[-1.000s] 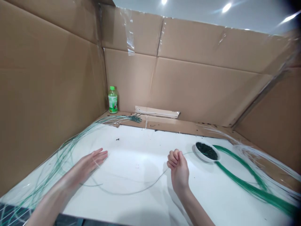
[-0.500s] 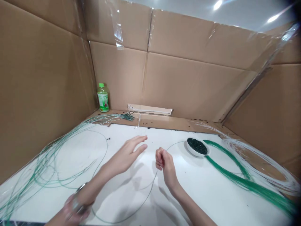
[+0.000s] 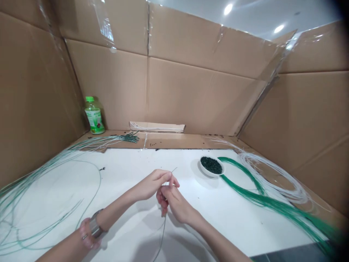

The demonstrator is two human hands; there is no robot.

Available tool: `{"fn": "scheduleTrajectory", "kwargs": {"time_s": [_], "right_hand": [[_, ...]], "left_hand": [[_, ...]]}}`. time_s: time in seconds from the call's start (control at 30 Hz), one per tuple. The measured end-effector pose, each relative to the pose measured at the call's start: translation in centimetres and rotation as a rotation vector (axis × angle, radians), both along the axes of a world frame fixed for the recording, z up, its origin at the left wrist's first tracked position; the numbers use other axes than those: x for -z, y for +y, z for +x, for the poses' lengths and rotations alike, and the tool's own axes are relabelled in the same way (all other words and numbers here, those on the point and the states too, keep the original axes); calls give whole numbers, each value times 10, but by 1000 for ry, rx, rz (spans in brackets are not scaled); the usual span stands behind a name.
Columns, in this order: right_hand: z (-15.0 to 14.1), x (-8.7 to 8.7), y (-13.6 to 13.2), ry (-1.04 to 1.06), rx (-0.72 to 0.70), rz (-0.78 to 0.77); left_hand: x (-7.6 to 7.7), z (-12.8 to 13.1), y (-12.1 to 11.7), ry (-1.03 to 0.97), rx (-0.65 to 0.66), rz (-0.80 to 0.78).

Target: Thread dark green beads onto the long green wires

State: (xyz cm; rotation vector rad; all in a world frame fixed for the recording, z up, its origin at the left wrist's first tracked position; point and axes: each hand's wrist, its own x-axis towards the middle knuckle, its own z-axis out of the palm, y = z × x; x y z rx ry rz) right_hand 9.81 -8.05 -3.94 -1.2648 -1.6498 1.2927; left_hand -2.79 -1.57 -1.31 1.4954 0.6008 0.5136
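My left hand (image 3: 156, 183) and my right hand (image 3: 177, 202) meet over the middle of the white table (image 3: 131, 165). A thin green wire (image 3: 163, 234) passes through them. Its short end pokes out above my left fingertips, and the longer part hangs down below my right hand toward the near edge. My left thumb and finger are pinched together on the wire near that end. Just under them, the fingers of my right hand are curled round it. Where the fingers overlap, the exact grip is hidden.
Right of my hands stands a white bowl (image 3: 222, 174) of dark green beads. Beyond it lie a green wire bundle (image 3: 247, 193) and a white wire coil (image 3: 291, 194). Loose green wires (image 3: 35, 171) spread at left. A green-capped bottle (image 3: 94, 116) stands by the cardboard walls (image 3: 191, 98).
My hands have come together; the left, open before, is now closed at the wire. The wire's end has moved from near the bowl to above my hands. The view has turned rightward.
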Motion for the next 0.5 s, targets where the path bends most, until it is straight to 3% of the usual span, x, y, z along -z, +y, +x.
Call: {"fn": "scheduleTrajectory", "kwargs": {"time_s": [0.1, 0.17, 0.3, 0.4, 0.5], "right_hand": [[16, -18, 0, -192, -57, 66], [42, -34, 6, -332, -68, 97], [126, -60, 34, -675, 184, 110], [180, -59, 63, -921, 289, 43], [204, -43, 84, -1086, 244, -35]], "left_hand": [[9, 2, -1, -58, -54, -45], [14, 1, 0, -108, -122, -71], [20, -7, 1, -120, -141, -191], [20, -13, -1, -105, -99, -258], [21, -17, -3, -88, -84, -278]]}}
